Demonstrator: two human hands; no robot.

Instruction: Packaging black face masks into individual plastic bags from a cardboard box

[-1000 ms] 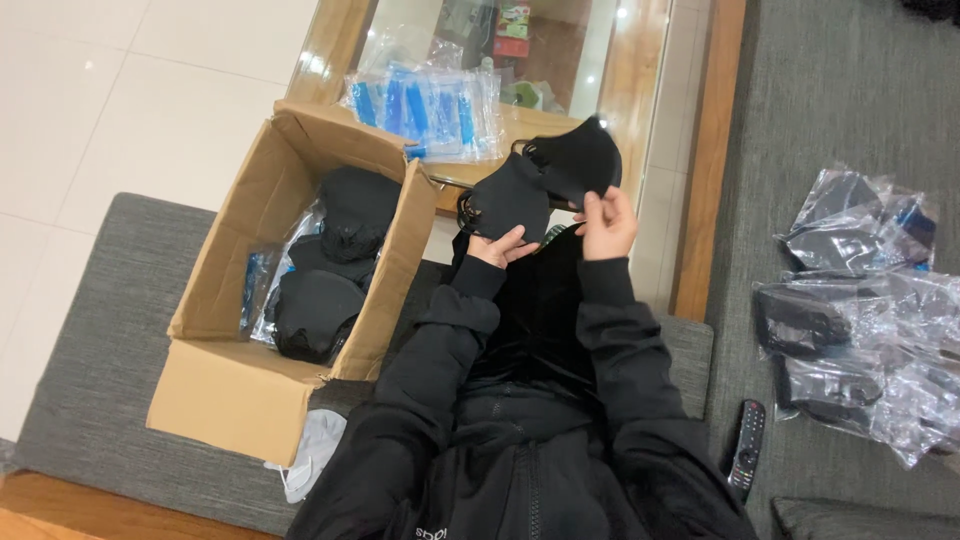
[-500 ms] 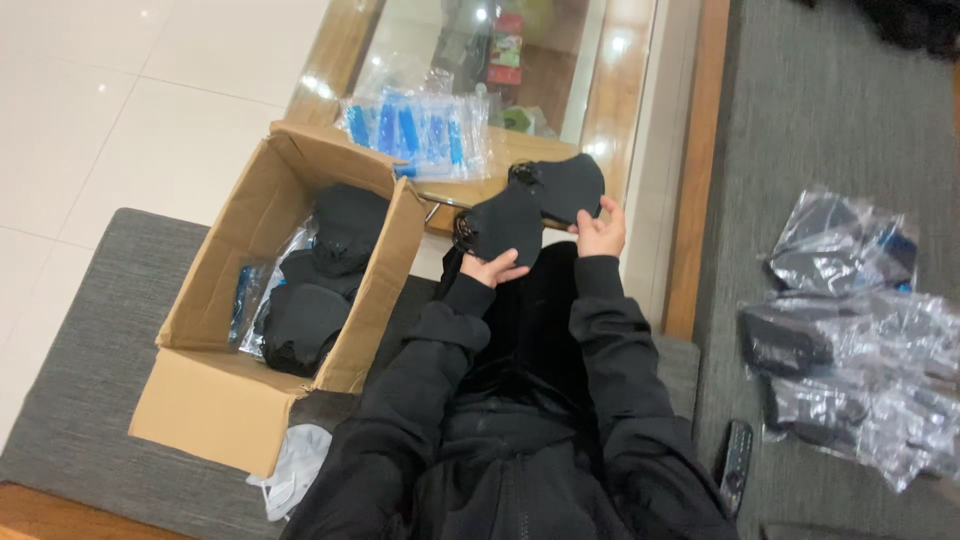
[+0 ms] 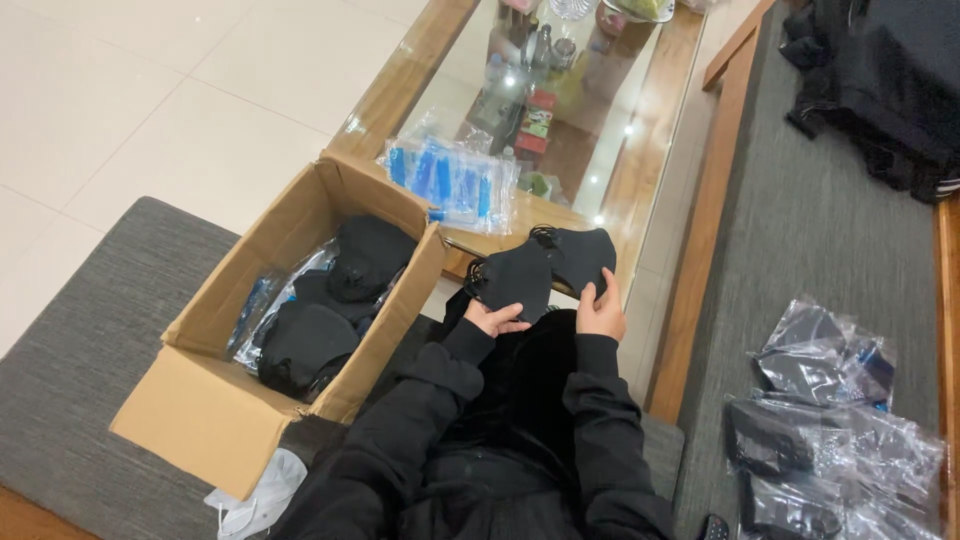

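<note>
Pale floor tiles and a grey fabric sofa seat [image 3: 90, 330] frame the scene, and the open brown cardboard box [image 3: 250, 340] sitting on that seat serves as the landmark. Inside the box lie several black fabric face masks [image 3: 335, 300], some loose and some in clear wrappers, so a share of the stock looks yet to be handled. Behind the box, on the glass-topped wooden bench [image 3: 600, 150], rests a heap of clear plastic sleeves with blue print [image 3: 450, 178]. Just right of the box, above the person's lap in black sleeves, two black fabric masks with ear loops [image 3: 540, 268] are held up side by side. The left hand [image 3: 492, 318] has its fingers curled closed round the lower edge of the nearer mask; the right hand [image 3: 602, 312] pinches the lower edge of the other between thumb and fingers, mostly closed. Well to the right of the box, on the grey cushion, sits a pile of masks sealed in clear bags [image 3: 820, 420], which reads as the finished portion.
</note>
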